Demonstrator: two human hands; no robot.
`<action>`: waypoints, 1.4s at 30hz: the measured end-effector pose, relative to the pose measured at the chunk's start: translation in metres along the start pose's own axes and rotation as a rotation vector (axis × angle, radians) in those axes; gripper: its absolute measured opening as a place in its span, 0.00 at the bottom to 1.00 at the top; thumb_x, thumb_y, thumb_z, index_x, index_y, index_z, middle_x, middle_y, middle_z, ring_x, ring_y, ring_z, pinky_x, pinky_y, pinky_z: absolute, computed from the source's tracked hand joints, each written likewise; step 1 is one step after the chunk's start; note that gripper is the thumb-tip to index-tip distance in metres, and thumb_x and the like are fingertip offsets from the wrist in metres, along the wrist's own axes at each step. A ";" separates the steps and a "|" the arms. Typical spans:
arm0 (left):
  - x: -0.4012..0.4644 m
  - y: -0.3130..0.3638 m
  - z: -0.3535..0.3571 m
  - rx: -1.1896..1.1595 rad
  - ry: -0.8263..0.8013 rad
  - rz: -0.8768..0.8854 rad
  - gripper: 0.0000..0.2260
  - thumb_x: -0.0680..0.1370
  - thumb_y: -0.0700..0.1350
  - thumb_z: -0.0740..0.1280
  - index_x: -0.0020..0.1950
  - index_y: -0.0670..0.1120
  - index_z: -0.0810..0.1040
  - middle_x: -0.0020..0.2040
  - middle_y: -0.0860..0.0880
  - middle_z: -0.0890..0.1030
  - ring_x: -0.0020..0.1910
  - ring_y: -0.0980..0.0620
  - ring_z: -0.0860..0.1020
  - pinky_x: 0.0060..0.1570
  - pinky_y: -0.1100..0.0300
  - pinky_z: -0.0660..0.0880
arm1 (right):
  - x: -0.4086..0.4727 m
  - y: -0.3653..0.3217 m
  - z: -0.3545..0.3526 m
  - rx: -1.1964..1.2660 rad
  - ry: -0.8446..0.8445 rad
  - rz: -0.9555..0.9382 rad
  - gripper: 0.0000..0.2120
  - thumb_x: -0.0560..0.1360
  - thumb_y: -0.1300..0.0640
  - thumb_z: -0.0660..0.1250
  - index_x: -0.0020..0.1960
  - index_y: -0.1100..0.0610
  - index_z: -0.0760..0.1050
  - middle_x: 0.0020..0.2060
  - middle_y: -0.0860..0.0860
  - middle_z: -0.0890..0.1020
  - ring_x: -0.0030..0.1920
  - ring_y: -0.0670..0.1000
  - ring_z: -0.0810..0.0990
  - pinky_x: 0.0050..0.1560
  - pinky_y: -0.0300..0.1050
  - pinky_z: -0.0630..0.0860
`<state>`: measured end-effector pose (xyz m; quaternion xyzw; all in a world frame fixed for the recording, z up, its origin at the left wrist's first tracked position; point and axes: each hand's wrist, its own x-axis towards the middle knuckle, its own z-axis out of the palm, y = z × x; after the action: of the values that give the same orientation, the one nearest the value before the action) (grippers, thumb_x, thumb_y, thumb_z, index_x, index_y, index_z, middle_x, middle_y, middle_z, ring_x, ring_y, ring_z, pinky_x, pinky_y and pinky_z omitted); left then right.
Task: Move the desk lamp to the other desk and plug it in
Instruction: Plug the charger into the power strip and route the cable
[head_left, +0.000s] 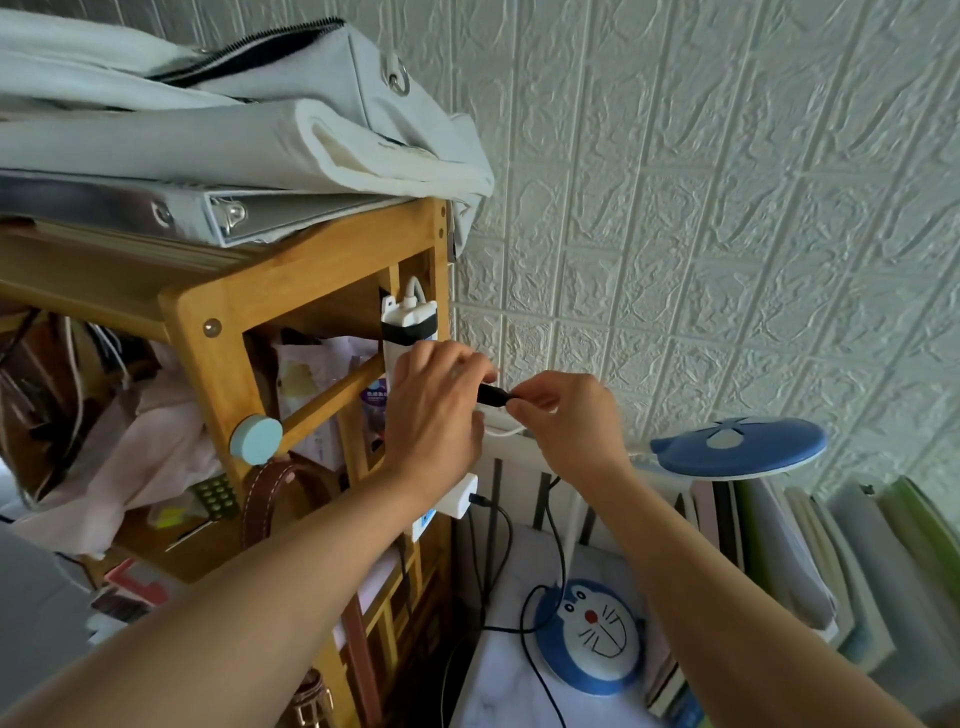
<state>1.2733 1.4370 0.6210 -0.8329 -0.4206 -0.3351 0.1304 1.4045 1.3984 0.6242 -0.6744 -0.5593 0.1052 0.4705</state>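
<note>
Desk lamp (592, 636) sits on the white desktop (498, 675) by the books (779, 545), blue cartoon-face base down, disc head (740, 447) up on a thin neck. Right hand (566, 415) pinches the black plug (491, 393) of its cord, left hand (434, 410) curled at the white power strip (402, 325) strapped to the wooden shelf (249, 312), steadying. Lamp looks light, plastic, neck likely bendy: grip plug by its body, not the cable.

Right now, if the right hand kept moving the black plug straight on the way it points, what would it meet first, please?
The right hand points the black plug leftward; it would first meet the left hand, which covers the white power strip. Depth is unclear.
</note>
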 end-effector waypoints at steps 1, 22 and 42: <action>0.001 0.000 0.001 0.001 0.005 -0.004 0.17 0.64 0.37 0.73 0.51 0.48 0.77 0.50 0.49 0.79 0.52 0.46 0.73 0.49 0.56 0.69 | 0.000 0.000 0.000 -0.002 0.002 0.000 0.04 0.70 0.59 0.71 0.45 0.56 0.83 0.34 0.46 0.81 0.33 0.36 0.75 0.31 0.22 0.69; 0.000 0.002 -0.002 0.134 0.022 0.036 0.17 0.65 0.38 0.72 0.51 0.48 0.75 0.49 0.49 0.80 0.52 0.45 0.73 0.48 0.53 0.67 | -0.001 -0.008 -0.002 -0.019 -0.052 0.019 0.07 0.71 0.59 0.69 0.49 0.58 0.80 0.42 0.53 0.84 0.44 0.53 0.82 0.41 0.39 0.73; -0.142 0.048 0.027 0.096 -0.278 0.012 0.31 0.63 0.42 0.75 0.65 0.48 0.71 0.67 0.43 0.71 0.63 0.41 0.70 0.61 0.47 0.68 | -0.111 0.096 -0.006 -0.099 -0.414 0.261 0.38 0.69 0.52 0.72 0.73 0.54 0.57 0.70 0.57 0.64 0.71 0.59 0.61 0.69 0.54 0.63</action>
<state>1.2631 1.3338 0.5092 -0.8667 -0.4452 -0.1951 0.1123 1.4329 1.3073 0.5125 -0.7272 -0.5563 0.2737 0.2944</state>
